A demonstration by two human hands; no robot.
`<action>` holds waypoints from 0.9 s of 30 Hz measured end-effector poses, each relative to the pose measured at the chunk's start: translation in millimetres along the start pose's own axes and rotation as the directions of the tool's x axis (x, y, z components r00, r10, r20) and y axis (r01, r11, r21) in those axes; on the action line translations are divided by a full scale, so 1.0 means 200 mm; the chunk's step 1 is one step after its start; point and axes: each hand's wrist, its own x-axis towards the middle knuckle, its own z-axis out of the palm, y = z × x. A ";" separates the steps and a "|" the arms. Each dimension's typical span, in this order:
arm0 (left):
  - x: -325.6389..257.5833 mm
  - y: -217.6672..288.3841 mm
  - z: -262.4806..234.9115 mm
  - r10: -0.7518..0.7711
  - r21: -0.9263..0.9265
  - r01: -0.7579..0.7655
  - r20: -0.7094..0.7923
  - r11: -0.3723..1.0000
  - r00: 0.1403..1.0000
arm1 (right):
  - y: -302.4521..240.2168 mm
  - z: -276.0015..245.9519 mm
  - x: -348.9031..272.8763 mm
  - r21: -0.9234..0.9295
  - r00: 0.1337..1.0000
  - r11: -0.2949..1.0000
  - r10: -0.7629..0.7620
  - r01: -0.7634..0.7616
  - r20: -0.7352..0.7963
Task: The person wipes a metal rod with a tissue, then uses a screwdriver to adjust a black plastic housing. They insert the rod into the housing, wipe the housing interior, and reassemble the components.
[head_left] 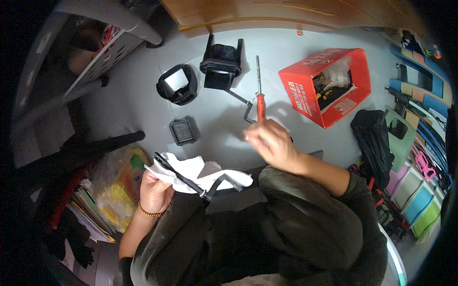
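My left hand (155, 190) grips a crumpled white tissue (210, 170) over my lap. A black crank-shaped rod (181, 177) lies across the tissue, its bent end toward the right; whether my fingers also clasp the rod is hidden. My right hand (274, 145) hovers over the floor with curled fingers, the tips slightly blurred. Whatever they pinch, if anything, is too small to name. Just beyond it lies a red-handled screwdriver (260, 106), shaft pointing away from me. Beside that is another black crank (247, 106), its lower end near my right hand.
On the grey floor are a black two-pronged housing (221, 62), a black cup-like part (177, 84) and a small ribbed rectangular piece (182, 132). A red cardboard box (298, 88) holding loose items stands right. Plastic bags (114, 190) lie left, a black bag (369, 140) right.
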 end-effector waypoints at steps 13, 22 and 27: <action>0.05 -0.02 -0.04 -0.118 0.149 0.122 -0.039 0.981 0.992 | 0.14 -0.13 -0.03 -0.244 0.996 0.970 0.000 0.023 0.093; 0.10 -0.04 -0.01 -0.181 0.075 0.181 -0.002 0.981 0.983 | 0.34 -1.05 -0.02 -0.614 0.958 0.749 0.094 -0.248 -0.272; 0.12 -0.10 0.01 -0.183 0.143 0.196 -0.100 0.970 0.978 | 0.63 -1.05 -0.06 -0.802 0.841 0.594 0.468 -0.071 0.271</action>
